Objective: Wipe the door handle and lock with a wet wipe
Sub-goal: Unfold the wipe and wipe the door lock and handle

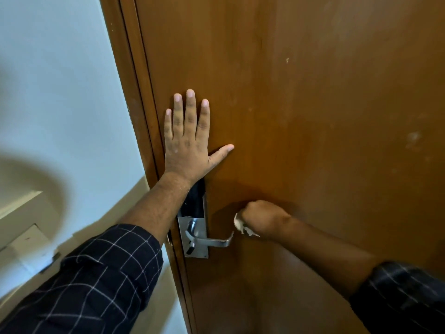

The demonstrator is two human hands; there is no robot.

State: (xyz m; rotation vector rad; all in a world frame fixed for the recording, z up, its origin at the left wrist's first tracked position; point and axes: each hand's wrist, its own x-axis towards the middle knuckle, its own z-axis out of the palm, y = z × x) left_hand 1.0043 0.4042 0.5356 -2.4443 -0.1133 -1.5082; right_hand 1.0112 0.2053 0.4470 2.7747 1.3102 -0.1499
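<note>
A brown wooden door [301, 104] fills the view. Its silver lever handle [214, 242] juts right from a steel lock plate [203, 251], and a black electronic lock panel [193, 203] sits above, partly hidden by my left wrist. My left hand [187, 141] lies flat on the door above the lock, fingers spread, holding nothing. My right hand [262, 218] is a fist just right of the handle's tip, gripping a crumpled white wet wipe [240, 225] that pokes out toward the handle end.
The brown door frame [134, 104] runs along the door's left edge. Beyond it are a pale wall [60, 80] and a white panel [21, 227] at lower left. Both forearms wear dark checked sleeves.
</note>
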